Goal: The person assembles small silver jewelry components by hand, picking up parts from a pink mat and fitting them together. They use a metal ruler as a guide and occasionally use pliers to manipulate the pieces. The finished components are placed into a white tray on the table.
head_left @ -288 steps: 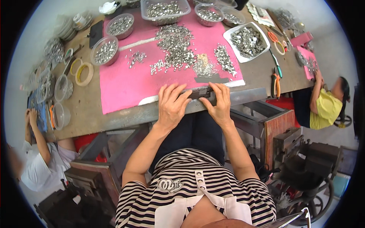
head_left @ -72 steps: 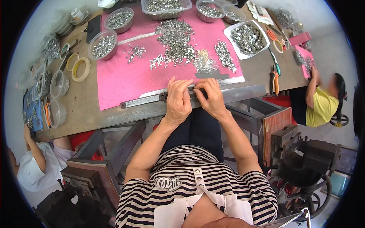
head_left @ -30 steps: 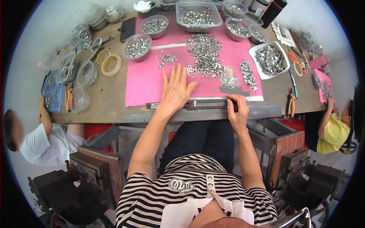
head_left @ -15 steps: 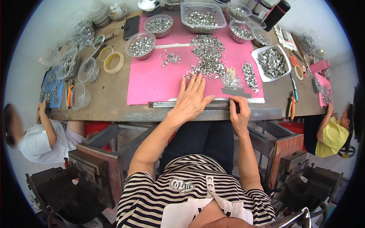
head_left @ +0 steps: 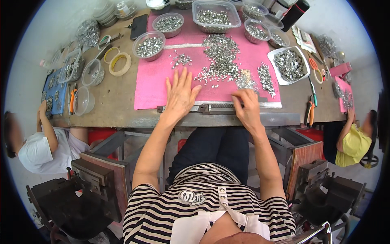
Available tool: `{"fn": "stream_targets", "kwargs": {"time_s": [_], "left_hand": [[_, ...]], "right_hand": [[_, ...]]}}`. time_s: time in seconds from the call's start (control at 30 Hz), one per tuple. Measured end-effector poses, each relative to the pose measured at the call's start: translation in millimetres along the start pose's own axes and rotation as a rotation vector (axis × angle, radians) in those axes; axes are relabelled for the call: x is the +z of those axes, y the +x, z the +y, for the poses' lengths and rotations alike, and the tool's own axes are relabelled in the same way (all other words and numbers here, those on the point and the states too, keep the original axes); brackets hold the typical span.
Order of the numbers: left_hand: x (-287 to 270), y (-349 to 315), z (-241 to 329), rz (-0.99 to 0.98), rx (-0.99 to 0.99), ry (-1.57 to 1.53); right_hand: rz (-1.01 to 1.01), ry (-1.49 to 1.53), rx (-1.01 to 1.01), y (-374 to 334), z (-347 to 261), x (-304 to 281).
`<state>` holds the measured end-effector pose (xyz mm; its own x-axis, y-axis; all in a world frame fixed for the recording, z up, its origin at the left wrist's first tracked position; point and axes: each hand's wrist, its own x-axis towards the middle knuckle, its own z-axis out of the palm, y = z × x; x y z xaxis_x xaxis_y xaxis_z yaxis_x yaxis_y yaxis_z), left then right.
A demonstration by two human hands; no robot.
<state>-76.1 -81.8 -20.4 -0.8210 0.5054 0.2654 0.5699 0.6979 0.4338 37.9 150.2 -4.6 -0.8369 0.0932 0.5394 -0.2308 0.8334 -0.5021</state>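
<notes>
Desk (head_left: 115,97) is carrying pink mat (head_left: 152,87), slotted metal bar (head_left: 221,107) lying along mat's front edge. Left hand (head_left: 179,97) is holding fingers spread over mat; right hand (head_left: 248,107) is sitting curled at bar, grip unclear.

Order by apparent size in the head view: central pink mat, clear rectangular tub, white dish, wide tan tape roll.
1. Central pink mat
2. Clear rectangular tub and white dish: too alike to rank
3. Wide tan tape roll
</notes>
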Motion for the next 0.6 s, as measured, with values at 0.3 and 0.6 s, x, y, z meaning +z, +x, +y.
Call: {"fn": "stream_targets", "kwargs": {"time_s": [0.3, 0.6], "left_hand": [[-11.2, -28.1, 30.2, -0.140, 0.190, -0.132], [-9.8, -2.8, 7.0, 0.197, 0.067, -0.166]], "right_hand": [[-0.123, -0.158, -0.111, 40.9, 14.5, 47.7], [-0.164, -0.173, -0.154, 43.5, 8.9, 40.4]]}}
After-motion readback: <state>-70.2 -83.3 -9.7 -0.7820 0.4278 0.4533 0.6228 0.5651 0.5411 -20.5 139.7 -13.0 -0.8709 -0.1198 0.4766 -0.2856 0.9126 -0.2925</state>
